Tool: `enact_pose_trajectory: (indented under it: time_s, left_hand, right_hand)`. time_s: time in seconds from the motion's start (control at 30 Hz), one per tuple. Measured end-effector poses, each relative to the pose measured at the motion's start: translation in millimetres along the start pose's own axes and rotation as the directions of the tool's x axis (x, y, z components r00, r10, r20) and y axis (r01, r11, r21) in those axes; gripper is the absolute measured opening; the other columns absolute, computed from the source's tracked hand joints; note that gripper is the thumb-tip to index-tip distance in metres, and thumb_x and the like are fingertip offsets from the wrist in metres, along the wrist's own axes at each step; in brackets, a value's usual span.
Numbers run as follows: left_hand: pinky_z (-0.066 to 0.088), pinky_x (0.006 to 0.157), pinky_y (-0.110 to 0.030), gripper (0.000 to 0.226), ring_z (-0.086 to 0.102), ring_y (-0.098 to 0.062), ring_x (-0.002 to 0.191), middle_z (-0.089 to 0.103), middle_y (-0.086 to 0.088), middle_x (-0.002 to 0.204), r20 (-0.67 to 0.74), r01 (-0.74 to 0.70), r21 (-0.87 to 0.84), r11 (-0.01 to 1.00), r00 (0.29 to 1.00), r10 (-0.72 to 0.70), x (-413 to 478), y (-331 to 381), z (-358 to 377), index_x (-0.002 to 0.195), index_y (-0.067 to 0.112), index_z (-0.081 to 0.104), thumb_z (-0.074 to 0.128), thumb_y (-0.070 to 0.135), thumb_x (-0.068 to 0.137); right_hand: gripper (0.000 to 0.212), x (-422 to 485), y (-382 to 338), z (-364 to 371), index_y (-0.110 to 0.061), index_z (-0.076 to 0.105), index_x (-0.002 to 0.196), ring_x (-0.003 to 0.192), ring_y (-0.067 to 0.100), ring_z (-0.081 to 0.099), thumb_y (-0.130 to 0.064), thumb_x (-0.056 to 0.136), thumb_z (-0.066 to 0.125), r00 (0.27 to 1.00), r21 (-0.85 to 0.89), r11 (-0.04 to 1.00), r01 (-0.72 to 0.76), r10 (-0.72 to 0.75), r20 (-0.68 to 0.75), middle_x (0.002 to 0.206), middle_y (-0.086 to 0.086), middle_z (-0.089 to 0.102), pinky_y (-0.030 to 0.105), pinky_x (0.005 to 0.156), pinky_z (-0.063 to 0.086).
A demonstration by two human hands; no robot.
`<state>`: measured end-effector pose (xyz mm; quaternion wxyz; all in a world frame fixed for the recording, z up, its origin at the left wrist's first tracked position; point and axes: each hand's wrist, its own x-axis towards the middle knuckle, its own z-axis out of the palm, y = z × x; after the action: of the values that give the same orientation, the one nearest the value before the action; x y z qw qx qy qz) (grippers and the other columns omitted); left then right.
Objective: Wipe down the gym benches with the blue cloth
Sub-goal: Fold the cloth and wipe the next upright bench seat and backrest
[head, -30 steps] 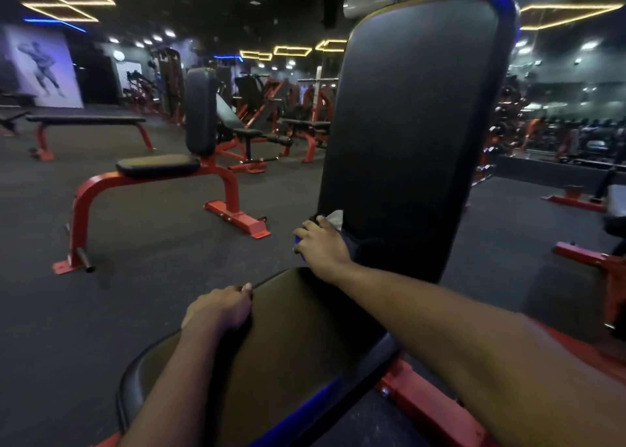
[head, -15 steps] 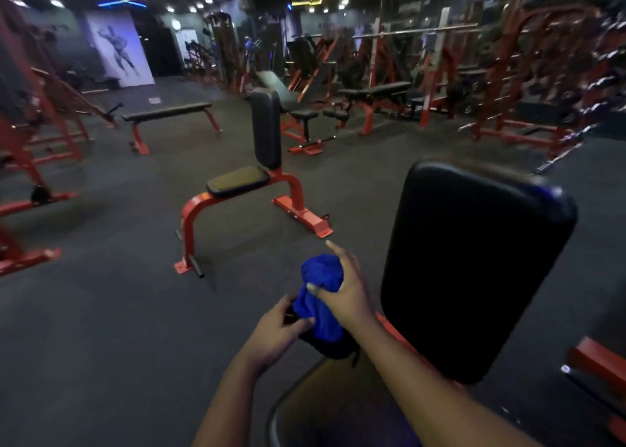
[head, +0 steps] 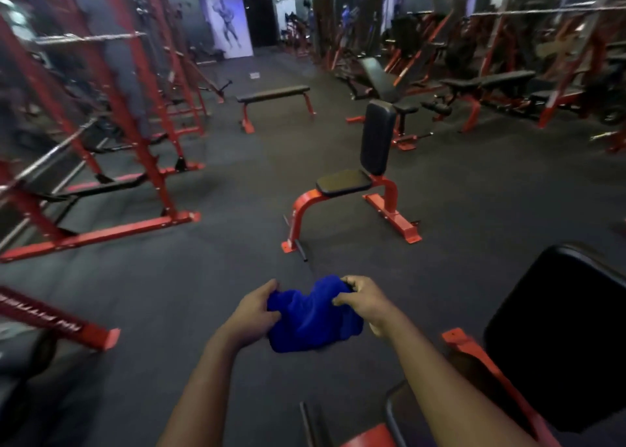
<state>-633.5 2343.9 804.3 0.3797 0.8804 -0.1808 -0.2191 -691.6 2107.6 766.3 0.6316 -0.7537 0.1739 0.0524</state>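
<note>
A dim gym spreads over a dark rubber floor (head: 210, 277), and the whole view is a little blurred. Along the left of the frame stand tall red racks (head: 149, 115) with a steel bar (head: 50, 153) resting low across them. At the lower left edge a red beam (head: 57, 324) with lettering lies on the floor. At the top, left of centre, a pale poster (head: 228, 23) of a figure hangs on the far wall. Below it, in the upper middle, sits a flat bench (head: 274, 94) with a black pad on red legs. Right of centre stands a seat bench (head: 366, 175), its black backrest upright over a small black seat and a red frame, well apart from the hands.

Near the bottom centre both arms reach forward. The left hand (head: 254, 314) grasps the left end of the blue cloth (head: 311, 314), fingers curled into the fabric. The right hand (head: 364, 299) pinches its upper right end. The cloth hangs bunched between the two hands, held in the air above the floor.

At the upper right, padded benches (head: 491, 81) sit among red frames. In the lower right corner the black backrest of the near bench (head: 569, 328) rises beside the right forearm.
</note>
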Motion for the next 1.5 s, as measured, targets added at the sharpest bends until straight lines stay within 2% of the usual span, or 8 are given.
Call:
enact_pose_trajectory:
  time_s: [0.17, 0.3, 0.4, 0.8, 1.0, 1.17, 1.27, 1.5]
  left_hand:
    - [0.049, 0.065, -0.032, 0.017, 0.066, -0.02, 0.078, 0.068, -0.002, 0.09, 0.303, 0.192, 0.152, 0.969, 0.925, -0.231, -4.0, -74.7, -120.3, 0.093, 0.02, 0.056, 0.049, 0.016, 0.078]
    - [0.051, 0.085, -0.02, 0.052, 0.06, -0.002, 0.105, 0.061, 0.011, 0.12, 0.106, -0.144, 0.088, 0.986, 0.985, 0.134, 16.5, -98.4, -205.0, 0.124, 0.029, 0.052, 0.048, 0.004, 0.079]
    - [0.049, 0.094, -0.028, 0.059, 0.058, -0.016, 0.116, 0.059, 0.003, 0.119, 0.262, -0.242, 0.207, 0.948, 0.947, 0.185, 45.6, -108.3, -241.8, 0.126, 0.024, 0.057, 0.048, 0.001, 0.072]
    - [0.04, 0.067, -0.029, 0.028, 0.061, -0.023, 0.089, 0.065, -0.003, 0.094, 0.122, -0.293, 0.426, 0.856, 0.956, 0.266, 243.1, -122.6, -347.4, 0.087, 0.023, 0.056, 0.077, 0.041, 0.083]
    - [0.046, 0.068, -0.036, 0.04, 0.061, -0.021, 0.079, 0.066, -0.004, 0.081, 0.139, -0.338, 0.402, 0.851, 0.941, 0.308, 385.0, -71.8, -397.8, 0.083, 0.014, 0.062, 0.088, 0.042, 0.07]
    - [0.038, 0.062, -0.033, 0.042, 0.052, -0.017, 0.068, 0.059, -0.002, 0.073, -0.063, -0.382, 0.182, 0.906, 0.915, 0.398, 484.6, -40.6, -434.1, 0.077, 0.014, 0.051, 0.089, 0.03, 0.07]
    - [0.034, 0.057, -0.034, 0.051, 0.045, -0.016, 0.06, 0.051, -0.004, 0.065, -0.179, -0.368, 0.136, 0.92, 0.904, 0.388, 550.5, -35.0, -452.2, 0.074, 0.007, 0.046, 0.084, 0.041, 0.076]
    - [0.034, 0.055, -0.035, 0.061, 0.043, -0.017, 0.06, 0.045, -0.003, 0.066, -0.111, -0.399, 0.116, 0.91, 0.905, 0.411, 716.9, -13.6, -469.3, 0.076, 0.006, 0.044, 0.066, 0.062, 0.082]
  right_hand:
    - [0.027, 21.5, -73.9, 121.5, 0.007, 0.064, 0.105, 0.088, 0.015, 0.062, 0.018, 0.083, 0.055, 0.97, -0.132, 0.963, 0.235, -0.224, 0.097, 0.1, 0.016, 0.07, 0.011, 0.072, 0.048]
    - [0.025, 39.7, -145.9, 196.3, 0.001, 0.061, 0.101, 0.079, 0.002, 0.063, 0.017, 0.084, 0.052, 0.92, -0.212, 0.923, 0.322, -0.253, 0.298, 0.09, 0.003, 0.068, 0.013, 0.069, 0.045]
    - [0.021, 54.6, -193.5, 216.6, 0.002, 0.055, 0.101, 0.07, 0.001, 0.059, 0.015, 0.085, 0.054, 0.899, -0.253, 0.889, 0.382, -0.295, 0.323, 0.083, 0.005, 0.065, 0.013, 0.063, 0.042]
    - [0.015, 240.8, -185.1, 158.4, -0.026, 0.068, 0.084, 0.091, 0.023, 0.068, -0.041, 0.086, 0.072, 0.889, -0.708, 0.692, -0.144, -0.224, -0.4, 0.087, -0.002, 0.072, 0.039, 0.085, 0.052]
    - [0.033, 385.5, -194.6, 99.4, -0.027, 0.056, 0.075, 0.086, 0.025, 0.065, -0.056, 0.09, 0.063, 0.864, -0.537, 0.814, -0.221, -0.092, -0.495, 0.078, -0.004, 0.063, 0.048, 0.085, 0.053]
    - [0.025, 461.6, -248.8, 44.8, -0.013, 0.065, 0.091, 0.065, 0.018, 0.068, -0.032, 0.084, 0.08, 0.888, -0.427, 0.904, -0.009, -0.189, -0.419, 0.081, 0.006, 0.071, 0.031, 0.057, 0.055]
    - [0.026, 508.3, -263.7, 15.7, -0.011, 0.067, 0.097, 0.081, 0.022, 0.07, -0.012, 0.078, 0.085, 0.903, -0.296, 0.954, 0.049, -0.169, -0.395, 0.092, 0.008, 0.073, 0.036, 0.072, 0.059]
    - [0.015, 655.9, -282.0, -19.5, -0.028, 0.06, 0.088, 0.09, 0.031, 0.069, -0.016, 0.095, 0.065, 0.695, -0.052, 0.996, 0.076, -0.091, -0.713, 0.094, 0.005, 0.069, 0.046, 0.075, 0.06]
